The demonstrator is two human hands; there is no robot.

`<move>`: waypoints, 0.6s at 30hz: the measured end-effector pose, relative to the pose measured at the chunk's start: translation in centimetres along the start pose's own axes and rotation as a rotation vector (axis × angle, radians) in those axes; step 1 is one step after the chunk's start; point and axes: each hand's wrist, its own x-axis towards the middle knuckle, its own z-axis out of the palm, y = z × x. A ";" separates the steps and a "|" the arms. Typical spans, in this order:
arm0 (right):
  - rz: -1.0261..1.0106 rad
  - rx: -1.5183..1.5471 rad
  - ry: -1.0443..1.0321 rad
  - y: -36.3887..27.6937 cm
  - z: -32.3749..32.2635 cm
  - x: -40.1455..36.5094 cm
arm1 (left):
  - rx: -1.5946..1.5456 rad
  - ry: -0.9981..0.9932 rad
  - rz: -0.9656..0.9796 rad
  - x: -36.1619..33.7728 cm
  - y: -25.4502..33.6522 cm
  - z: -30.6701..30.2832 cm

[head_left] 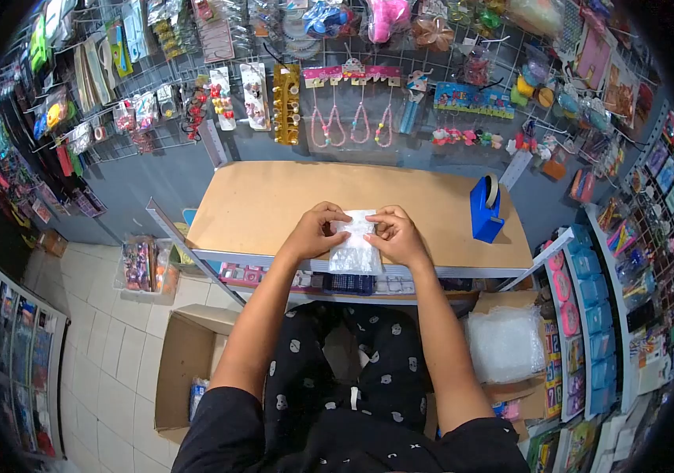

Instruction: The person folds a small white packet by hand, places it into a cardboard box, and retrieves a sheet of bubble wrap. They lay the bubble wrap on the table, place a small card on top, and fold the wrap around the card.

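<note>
A small white packet in bubble wrap (356, 244) is held at the front edge of the light wooden table (274, 189). My left hand (317, 231) pinches its left side between thumb and fingers. On the right side, my right hand (396, 235) grips it the same way, near the top. The lower part of the wrap hangs over the table's edge. What is inside the wrap cannot be made out. A blue tape dispenser (486, 211) with a roll of tape stands on the table to the right of my right hand.
An open cardboard box (175, 374) stands on the floor at the left, behind it a clear plastic bin (146, 272). Folded bubble wrap (505, 344) lies in a box at the right. Wire racks with packaged accessories surround the table.
</note>
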 end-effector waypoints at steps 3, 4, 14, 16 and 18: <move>-0.004 -0.011 0.014 -0.2 0.5 0.1 | 0.028 0.002 0.024 0.1 0.4 -0.5; 0.012 -0.024 0.017 -0.4 0.5 -0.1 | 0.033 0.009 0.043 0.1 0.4 -0.4; -0.153 -0.152 -0.065 -2.7 -2.0 -3.9 | 0.055 0.026 0.066 0.3 0.2 -0.1; -0.171 -0.207 -0.100 -3.8 -2.1 -4.9 | 0.043 0.029 0.065 0.4 0.0 -0.1; -0.196 -0.215 -0.090 -4.7 -1.8 -5.6 | 0.037 0.036 0.062 0.3 0.1 -0.1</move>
